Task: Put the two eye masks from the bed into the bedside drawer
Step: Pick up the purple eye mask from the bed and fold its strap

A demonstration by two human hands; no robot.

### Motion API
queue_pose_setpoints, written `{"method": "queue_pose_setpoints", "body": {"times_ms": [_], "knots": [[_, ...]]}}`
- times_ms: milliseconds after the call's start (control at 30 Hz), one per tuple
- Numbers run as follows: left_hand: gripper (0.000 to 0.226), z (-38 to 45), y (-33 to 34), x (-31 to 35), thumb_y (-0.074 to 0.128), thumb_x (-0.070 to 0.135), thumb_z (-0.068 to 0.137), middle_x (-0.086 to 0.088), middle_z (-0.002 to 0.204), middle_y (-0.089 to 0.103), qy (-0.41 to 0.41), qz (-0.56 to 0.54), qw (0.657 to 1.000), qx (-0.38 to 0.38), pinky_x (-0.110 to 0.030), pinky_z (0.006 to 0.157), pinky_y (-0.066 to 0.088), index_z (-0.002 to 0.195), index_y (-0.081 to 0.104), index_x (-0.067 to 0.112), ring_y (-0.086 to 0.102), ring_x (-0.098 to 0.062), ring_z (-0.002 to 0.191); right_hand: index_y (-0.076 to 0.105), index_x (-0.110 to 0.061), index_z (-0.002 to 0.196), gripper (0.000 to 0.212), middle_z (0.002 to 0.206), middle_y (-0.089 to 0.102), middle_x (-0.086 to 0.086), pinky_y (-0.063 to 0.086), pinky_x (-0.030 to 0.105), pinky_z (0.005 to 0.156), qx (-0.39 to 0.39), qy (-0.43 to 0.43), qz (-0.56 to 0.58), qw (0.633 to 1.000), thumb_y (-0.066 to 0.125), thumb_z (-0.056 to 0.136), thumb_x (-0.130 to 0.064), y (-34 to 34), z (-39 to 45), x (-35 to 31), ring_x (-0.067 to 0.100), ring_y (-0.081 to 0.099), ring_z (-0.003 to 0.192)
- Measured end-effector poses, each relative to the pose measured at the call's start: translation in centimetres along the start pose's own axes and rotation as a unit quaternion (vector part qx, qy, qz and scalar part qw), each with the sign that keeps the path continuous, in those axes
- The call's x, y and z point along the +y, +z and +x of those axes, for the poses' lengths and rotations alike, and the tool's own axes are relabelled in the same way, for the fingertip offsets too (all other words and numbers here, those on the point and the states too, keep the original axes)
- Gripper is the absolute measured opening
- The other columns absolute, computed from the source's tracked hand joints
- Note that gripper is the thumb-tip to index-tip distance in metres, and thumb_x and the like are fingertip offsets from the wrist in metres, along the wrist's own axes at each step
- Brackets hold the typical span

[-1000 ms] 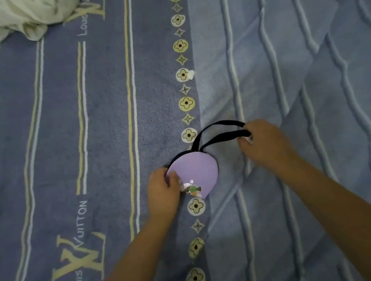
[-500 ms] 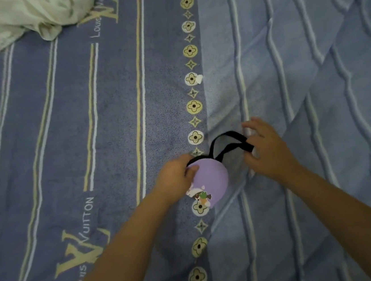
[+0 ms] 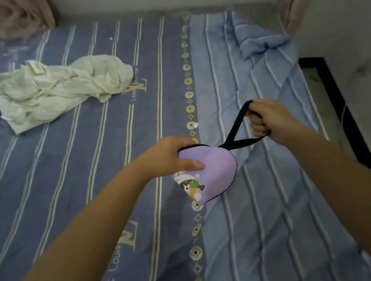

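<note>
A lilac eye mask [image 3: 216,171] with a cartoon print and black edging hangs above the bed, folded over. My left hand [image 3: 177,155] grips its upper left edge, thumb on the front. My right hand [image 3: 268,120] is closed around the mask's black elastic strap [image 3: 237,131], pulled up and to the right. Only this one mask shows in the head view; no drawer is visible.
The bed [image 3: 93,198] has a blue-purple striped sheet with a lighter blue striped blanket [image 3: 269,200] on its right half. A crumpled white garment [image 3: 57,90] lies at the upper left. A black bed frame edge [image 3: 344,109] runs along the right, beside a pale wall.
Both hands have lifted the mask off the sheet, the right one pulling the strap up and right. The camera has tilted up, so the far wall and bed edge now show.
</note>
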State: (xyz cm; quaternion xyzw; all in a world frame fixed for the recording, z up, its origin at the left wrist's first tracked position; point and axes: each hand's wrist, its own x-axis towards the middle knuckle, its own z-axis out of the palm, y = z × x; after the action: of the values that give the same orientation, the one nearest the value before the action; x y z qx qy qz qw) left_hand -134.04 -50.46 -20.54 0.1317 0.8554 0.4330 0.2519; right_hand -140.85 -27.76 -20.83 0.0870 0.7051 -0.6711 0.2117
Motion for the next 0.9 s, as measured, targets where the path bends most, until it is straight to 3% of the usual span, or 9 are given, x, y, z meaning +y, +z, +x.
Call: {"method": "queue_pose_setpoints", "body": {"times_ms": [167, 300, 500, 567, 633, 700, 767, 833, 900], "knots": [[0.011, -3.5, -3.7, 5.4, 0.06, 0.009, 0.085, 0.009, 0.074, 0.062, -0.001, -0.045, 0.999, -0.005, -0.005, 0.055, 0.047, 0.095, 0.062, 0.013, 0.057, 0.013, 0.053, 0.043, -0.011, 0.055, 0.037, 0.023, 0.026, -0.011, 0.018, 0.008, 0.032, -0.012, -0.07, 0.026, 0.997, 0.035, 0.091, -0.006, 0.2, -3.4, -6.0, 0.004, 0.018, 0.023], [0.017, -5.6, -6.1, 8.9, 0.06, 0.003, 0.083, 0.014, 0.053, 0.066, 0.021, -0.047, 0.998, 0.032, -0.007, 0.047, 0.044, 0.075, 0.061, 0.018, 0.057, 0.007, 0.049, 0.044, -0.011, 0.058, 0.038, 0.023, 0.026, -0.007, 0.021, 0.01, 0.03, -0.039, -0.114, 0.024, 0.992, 0.033, 0.093, -0.004, 0.5, -5.6, -9.3, 0.003, 0.019, 0.023], [0.009, -6.6, -9.0, 12.6, 0.062, 0.009, 0.083, -0.004, 0.067, 0.06, 0.058, 0.174, 0.97, 0.157, -0.015, 0.047, 0.035, 0.076, 0.059, 0.014, 0.056, -0.011, 0.063, 0.056, -0.006, 0.082, 0.027, 0.025, 0.013, -0.003, 0.052, 0.014, 0.051, -0.167, -0.155, 0.179, 0.957, 0.034, 0.08, 0.009, -2.3, -10.4, -11.3, 0.01, 0.047, 0.029], [0.013, -6.4, -9.2, 13.6, 0.055, 0.016, 0.088, -0.02, 0.082, 0.067, 0.068, 0.303, 0.934, 0.177, -0.03, 0.059, 0.032, 0.089, 0.06, 0.003, 0.058, -0.029, 0.076, 0.065, -0.006, 0.086, 0.02, 0.032, 0.018, 0.004, 0.053, 0.016, 0.059, -0.284, -0.182, 0.256, 0.906, 0.062, 0.066, -0.007, -3.1, -12.2, -11.5, 0.015, 0.052, 0.036], [0.02, -6.0, -8.7, 14.2, 0.048, 0.019, 0.092, -0.024, 0.093, 0.068, 0.068, 0.39, 0.899, 0.186, -0.036, 0.066, 0.038, 0.097, 0.059, 0.003, 0.06, -0.036, 0.087, 0.059, 0.007, 0.101, 0.031, 0.046, 0.047, 0.017, 0.053, 0.032, 0.078, -0.396, -0.229, 0.382, 0.803, 0.058, 0.071, 0.001, -3.4, -13.6, -12.0, 0.032, 0.064, 0.064], [0.023, -5.6, -8.1, 15.0, 0.045, 0.021, 0.093, -0.022, 0.1, 0.068, 0.079, 0.433, 0.878, 0.191, -0.037, 0.071, 0.042, 0.105, 0.059, 0.007, 0.06, -0.037, 0.092, 0.059, 0.005, 0.101, 0.037, 0.083, 0.069, 0.027, 0.054, 0.045, 0.088, -0.307, -0.275, 0.463, 0.785, 0.052, 0.066, 0.01, -4.0, -13.8, -13.3, 0.04, 0.065, 0.092], [0.024, -5.5, -7.5, 16.0, 0.045, 0.019, 0.093, -0.021, 0.101, 0.068, 0.114, 0.445, 0.87, 0.177, -0.038, 0.074, 0.044, 0.11, 0.059, 0.009, 0.06, -0.036, 0.094, 0.063, -0.014, 0.093, 0.045, 0.104, 0.07, 0.011, 0.058, 0.031, 0.08, -0.122, -0.341, 0.373, 0.854, 0.05, 0.062, 0.015, -3.2, -13.2, -14.7, 0.028, 0.061, 0.108], [0.022, -5.5, -7.2, 17.1, 0.048, 0.016, 0.091, -0.022, 0.095, 0.068, 0.18, 0.434, 0.864, 0.183, -0.04, 0.073, 0.047, 0.104, 0.062, 0.006, 0.061, -0.035, 0.09, 0.054, -0.019, 0.108, 0.053, 0.117, 0.06, 0.009, 0.053, 0.025, 0.079, 0.152, -0.389, 0.022, 0.908, 0.033, 0.077, 0.018, -3.0, -12.7, -16.0, 0.029, 0.051, 0.119], [0.025, -5.6, -7.3, 17.9, 0.05, 0.016, 0.086, -0.025, 0.087, 0.069, 0.247, 0.397, 0.855, 0.225, -0.042, 0.067, 0.05, 0.097, 0.066, 0.001, 0.063, -0.034, 0.082, 0.039, -0.013, 0.129, 0.052, 0.123, 0.057, 0.02, 0.044, 0.034, 0.087, 0.223, -0.333, -0.342, 0.85, 0.033, 0.083, 0.011, -3.2, -12.2, -16.1, 0.037, 0.051, 0.114]]}}
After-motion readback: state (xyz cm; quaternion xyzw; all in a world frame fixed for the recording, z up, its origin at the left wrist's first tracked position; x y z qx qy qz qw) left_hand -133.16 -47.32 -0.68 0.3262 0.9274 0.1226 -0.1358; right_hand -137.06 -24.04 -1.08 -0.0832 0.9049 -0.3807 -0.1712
